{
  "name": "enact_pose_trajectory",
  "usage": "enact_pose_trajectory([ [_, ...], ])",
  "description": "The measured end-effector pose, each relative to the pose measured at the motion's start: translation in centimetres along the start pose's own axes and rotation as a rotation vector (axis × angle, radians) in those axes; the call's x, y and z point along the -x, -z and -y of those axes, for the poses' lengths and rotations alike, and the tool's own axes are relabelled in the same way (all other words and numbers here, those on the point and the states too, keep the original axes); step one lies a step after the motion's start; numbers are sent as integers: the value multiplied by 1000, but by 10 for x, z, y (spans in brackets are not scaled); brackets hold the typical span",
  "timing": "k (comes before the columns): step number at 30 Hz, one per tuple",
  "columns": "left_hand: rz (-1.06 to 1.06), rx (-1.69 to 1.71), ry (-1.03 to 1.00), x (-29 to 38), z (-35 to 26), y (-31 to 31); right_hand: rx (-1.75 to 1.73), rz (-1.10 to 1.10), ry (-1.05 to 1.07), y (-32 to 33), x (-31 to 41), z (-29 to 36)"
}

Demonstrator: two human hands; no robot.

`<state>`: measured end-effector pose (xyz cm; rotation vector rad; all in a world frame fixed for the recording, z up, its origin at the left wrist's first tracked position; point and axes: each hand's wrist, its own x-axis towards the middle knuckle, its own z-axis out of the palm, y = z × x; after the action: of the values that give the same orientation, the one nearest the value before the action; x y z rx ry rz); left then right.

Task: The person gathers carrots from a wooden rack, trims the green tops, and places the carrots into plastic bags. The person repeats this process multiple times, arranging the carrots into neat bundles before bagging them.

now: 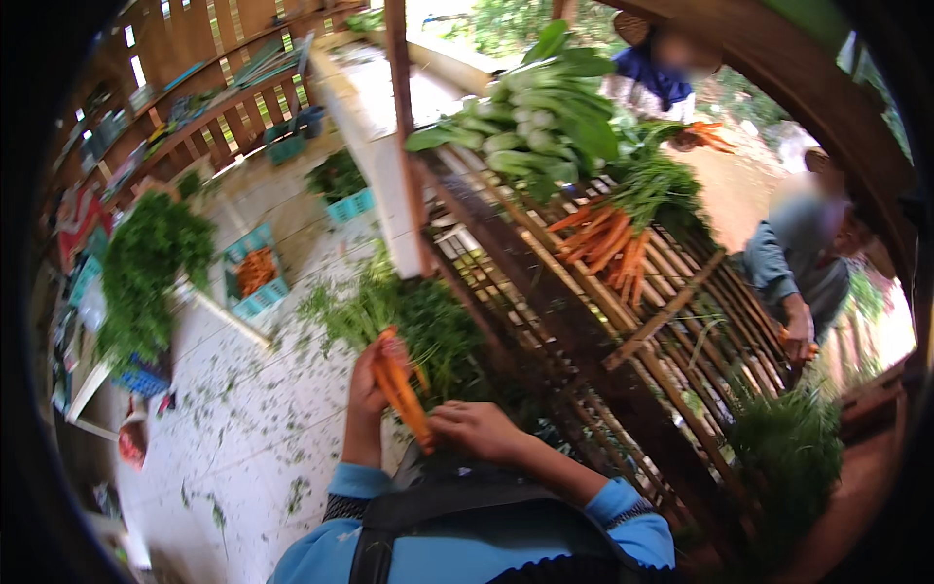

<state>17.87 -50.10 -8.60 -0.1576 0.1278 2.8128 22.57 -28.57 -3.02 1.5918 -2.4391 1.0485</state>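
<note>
My left hand (370,379) grips a small bunch of orange carrots (400,398) in front of my body. Feathery green carrot tops (357,314) spread out beyond that hand; where they join the held roots is partly hidden. At the lower ends of the same carrots, the curled fingers of my right hand (478,432) close on the roots. A darker heap of greens (441,321) lies just past both hands, beside the slatted wooden table (525,270).
Bok choy (540,117) and bunched carrots (606,237) lie on the slats. Across the table, one person (781,270) holds carrots; another person (657,80) is farther back. Left are a turquoise crate (255,270) with orange pieces and piled greens (153,270). Leaf scraps litter the tiled floor (241,423).
</note>
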Motion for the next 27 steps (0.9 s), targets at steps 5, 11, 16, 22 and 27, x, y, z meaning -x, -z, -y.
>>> enact_pose_trajectory([
  [5, 11, 117, -112, -13, -43, 15, -6, 246, -193, 13, -37, -21],
  [11, 19, -170, -393, -36, -111, 27, -155, 57, -340, 10, -80, -73],
  [16, 67, -321, -474, -72, -143, 3, -44, 386, -597, 62, -85, -98],
  [22, -22, -600, -436, -125, -134, -53, -197, -527, -1006, 250, 21, -153],
  [27, 47, -744, -203, -190, -91, -101, 225, -247, -1684, 307, 54, -236],
])
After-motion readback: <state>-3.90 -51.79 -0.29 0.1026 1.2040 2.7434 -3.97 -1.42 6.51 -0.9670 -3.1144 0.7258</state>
